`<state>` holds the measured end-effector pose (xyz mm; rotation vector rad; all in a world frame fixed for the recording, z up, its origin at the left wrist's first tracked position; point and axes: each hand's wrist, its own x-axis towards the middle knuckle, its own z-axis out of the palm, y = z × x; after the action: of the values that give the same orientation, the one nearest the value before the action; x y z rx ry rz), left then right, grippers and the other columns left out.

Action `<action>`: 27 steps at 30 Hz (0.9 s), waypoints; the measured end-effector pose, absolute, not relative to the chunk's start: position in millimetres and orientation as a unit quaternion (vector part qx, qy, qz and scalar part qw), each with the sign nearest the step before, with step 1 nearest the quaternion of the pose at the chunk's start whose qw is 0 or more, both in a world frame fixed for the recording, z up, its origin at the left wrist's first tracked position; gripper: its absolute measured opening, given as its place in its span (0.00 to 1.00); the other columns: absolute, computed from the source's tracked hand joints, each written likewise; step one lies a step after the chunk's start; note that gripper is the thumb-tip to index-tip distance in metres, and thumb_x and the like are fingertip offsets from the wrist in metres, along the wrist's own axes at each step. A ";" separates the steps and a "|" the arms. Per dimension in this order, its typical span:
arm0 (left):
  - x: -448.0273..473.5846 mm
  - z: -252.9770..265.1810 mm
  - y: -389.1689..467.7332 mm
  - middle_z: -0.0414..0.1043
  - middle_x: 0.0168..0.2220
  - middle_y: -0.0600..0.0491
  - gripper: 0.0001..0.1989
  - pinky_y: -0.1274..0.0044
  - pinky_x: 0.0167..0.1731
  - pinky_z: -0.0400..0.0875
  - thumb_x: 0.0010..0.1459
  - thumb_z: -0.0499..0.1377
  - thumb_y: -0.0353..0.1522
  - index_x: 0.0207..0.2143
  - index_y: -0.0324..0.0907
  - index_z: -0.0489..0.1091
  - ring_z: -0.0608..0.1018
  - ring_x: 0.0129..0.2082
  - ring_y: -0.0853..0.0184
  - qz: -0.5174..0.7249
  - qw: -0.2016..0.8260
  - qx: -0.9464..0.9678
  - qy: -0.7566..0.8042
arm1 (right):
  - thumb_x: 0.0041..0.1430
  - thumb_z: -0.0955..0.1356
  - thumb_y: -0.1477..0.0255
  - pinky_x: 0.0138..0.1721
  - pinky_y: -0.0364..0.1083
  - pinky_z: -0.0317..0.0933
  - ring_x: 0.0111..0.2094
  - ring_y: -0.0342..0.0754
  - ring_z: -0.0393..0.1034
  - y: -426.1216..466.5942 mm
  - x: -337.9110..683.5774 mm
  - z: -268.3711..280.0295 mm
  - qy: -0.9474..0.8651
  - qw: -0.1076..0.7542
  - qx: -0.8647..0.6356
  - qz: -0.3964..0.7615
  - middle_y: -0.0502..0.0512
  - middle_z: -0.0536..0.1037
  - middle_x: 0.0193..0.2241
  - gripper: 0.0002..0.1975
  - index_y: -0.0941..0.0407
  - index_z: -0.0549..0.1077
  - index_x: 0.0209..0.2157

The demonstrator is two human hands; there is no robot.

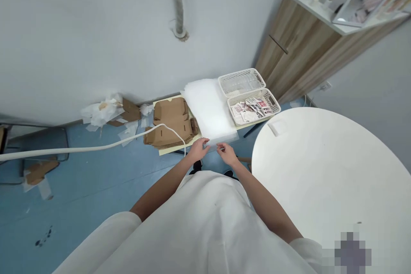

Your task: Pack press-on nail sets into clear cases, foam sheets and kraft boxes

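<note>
A stack of thin white sheets (207, 105) lies on the narrow table in front of me, its translucent front edge hanging over the near side. My left hand (198, 150) is at that edge, fingers bent and thumb apart. Close by on the right, my right hand (226, 153) faces it with curled fingers, the fingertips a little apart. I see no object in either hand; whether the fingertips touch the sheet edge is too small to tell. Left of the sheets lie flattened brown cardboard boxes (170, 122), stacked.
A white basket (276, 107) holds printed packets; another white basket (221, 81) stands behind it. A round white table (321, 158) is at right, before a wooden cabinet (298, 43). A white cable (96, 148) crosses from the left. Paper scraps (102, 111) lie by the wall.
</note>
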<state>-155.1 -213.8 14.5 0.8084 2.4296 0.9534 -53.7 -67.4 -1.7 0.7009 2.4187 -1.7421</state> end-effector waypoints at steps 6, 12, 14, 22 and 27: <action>-204.9 0.9 -287.9 0.71 0.42 0.47 0.13 0.67 0.46 0.65 0.53 0.55 0.34 0.42 0.42 0.68 0.71 0.46 0.58 0.265 0.153 0.211 0.928 | 0.51 0.66 0.72 0.40 0.50 0.64 0.35 0.48 0.69 -119.0 -123.8 -11.4 0.869 0.065 0.172 -0.459 0.59 0.72 0.41 0.19 0.57 0.68 0.47; -234.8 -17.8 -338.3 0.66 0.47 0.45 0.17 0.66 0.47 0.61 0.52 0.57 0.37 0.45 0.42 0.67 0.67 0.50 0.54 0.170 0.196 0.208 0.943 | 0.48 0.66 0.74 0.54 0.56 0.53 0.55 0.56 0.55 -160.3 -188.7 -18.7 0.916 0.027 0.157 -0.369 0.63 0.62 0.51 0.17 0.58 0.70 0.43; -239.3 -23.3 -347.8 0.65 0.48 0.45 0.18 0.66 0.47 0.61 0.52 0.57 0.37 0.45 0.42 0.66 0.66 0.50 0.54 0.163 0.217 0.211 0.939 | 0.48 0.66 0.76 0.54 0.57 0.53 0.55 0.57 0.55 -166.9 -199.4 -20.4 0.923 0.043 0.166 -0.346 0.65 0.62 0.51 0.16 0.60 0.71 0.42; -252.2 -38.3 -362.8 0.65 0.46 0.45 0.13 0.67 0.45 0.62 0.54 0.56 0.38 0.41 0.42 0.69 0.66 0.49 0.55 0.187 0.226 0.236 0.927 | 0.49 0.62 0.80 0.52 0.53 0.57 0.49 0.54 0.60 -164.9 -204.7 -17.1 0.943 0.017 0.133 -0.304 0.63 0.65 0.45 0.16 0.60 0.71 0.41; -263.5 -42.4 -365.3 0.69 0.38 0.47 0.12 0.72 0.43 0.62 0.60 0.49 0.36 0.35 0.42 0.70 0.70 0.43 0.61 0.172 0.232 0.308 0.906 | 0.52 0.62 0.75 0.51 0.55 0.56 0.52 0.57 0.56 -167.4 -194.8 -10.6 0.951 -0.026 0.164 -0.261 0.65 0.62 0.51 0.22 0.60 0.66 0.50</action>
<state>-263.5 -365.3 -42.4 0.8468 2.4915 0.4738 -194.8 -167.4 -10.6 0.5234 3.0386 -0.8323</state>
